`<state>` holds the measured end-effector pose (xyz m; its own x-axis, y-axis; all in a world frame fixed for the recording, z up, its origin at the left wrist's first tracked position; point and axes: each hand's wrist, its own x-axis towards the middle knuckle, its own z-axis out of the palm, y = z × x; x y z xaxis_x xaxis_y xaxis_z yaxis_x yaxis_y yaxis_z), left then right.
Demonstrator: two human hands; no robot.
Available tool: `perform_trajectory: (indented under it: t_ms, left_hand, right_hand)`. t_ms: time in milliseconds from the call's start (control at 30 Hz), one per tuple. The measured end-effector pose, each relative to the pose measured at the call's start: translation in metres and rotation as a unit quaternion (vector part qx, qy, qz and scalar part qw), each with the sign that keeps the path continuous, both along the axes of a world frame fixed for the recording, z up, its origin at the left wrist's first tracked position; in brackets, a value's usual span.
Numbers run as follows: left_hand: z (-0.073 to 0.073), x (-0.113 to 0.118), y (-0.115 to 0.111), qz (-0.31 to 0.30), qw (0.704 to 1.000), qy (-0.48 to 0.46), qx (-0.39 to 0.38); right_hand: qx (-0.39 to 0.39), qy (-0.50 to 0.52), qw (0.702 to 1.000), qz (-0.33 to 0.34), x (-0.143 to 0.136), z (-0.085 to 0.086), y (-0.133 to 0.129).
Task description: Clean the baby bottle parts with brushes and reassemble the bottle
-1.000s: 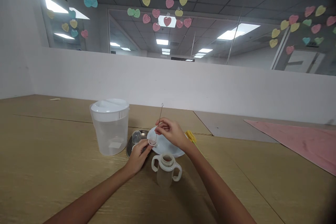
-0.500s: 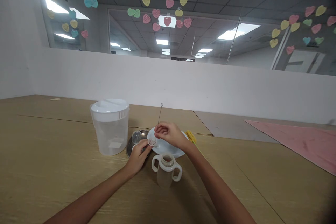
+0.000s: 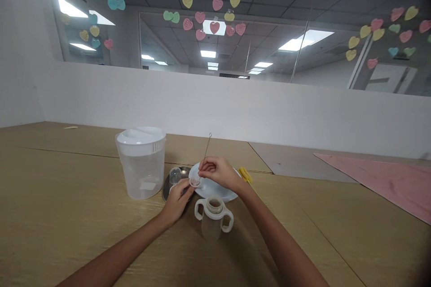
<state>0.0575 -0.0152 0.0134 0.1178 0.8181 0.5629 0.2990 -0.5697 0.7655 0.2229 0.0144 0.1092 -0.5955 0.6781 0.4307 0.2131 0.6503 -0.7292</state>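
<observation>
My left hand (image 3: 178, 198) is closed around a small whitish ring-shaped piece (image 3: 195, 182), possibly a bottle collar, with its opening facing up. My right hand (image 3: 217, 171) pinches a thin wire brush (image 3: 208, 144) by its shaft. The wire's looped end points up, and its lower end reaches into the ring piece; the bristles cannot be made out. Just in front of both hands stands a lidless baby bottle (image 3: 212, 226) with two white handles, upright on the table. Behind the hands lies a white plate (image 3: 222, 193), partly hidden by my right hand.
Left of the plate, a metal tray (image 3: 166, 190) holds a clear dome cap (image 3: 175, 175). A lidded translucent bucket (image 3: 141, 170) stands further left. A yellow sponge brush (image 3: 245, 175) rests at the plate's right edge. Pink cloth (image 3: 384, 181) covers the far right.
The upper end of the wire brush has tilted slightly to the right. Both hands have stayed nearly in place, and the bottle has not moved.
</observation>
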Motion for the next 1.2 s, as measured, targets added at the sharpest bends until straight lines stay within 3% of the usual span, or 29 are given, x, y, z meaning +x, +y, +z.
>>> perform_trajectory:
  t_ms: [1000, 1200]
  left_hand:
    - [-0.001, -0.001, 0.003, -0.012, 1.0, -0.012, -0.004]
    - [-0.003, 0.0, 0.004, -0.006, 1.0, -0.029, -0.006]
  right_hand:
    - [0.025, -0.008, 0.999, -0.023, -0.001, -0.002, 0.001]
    - [0.011, -0.029, 1.0, -0.004, -0.008, -0.01, 0.0]
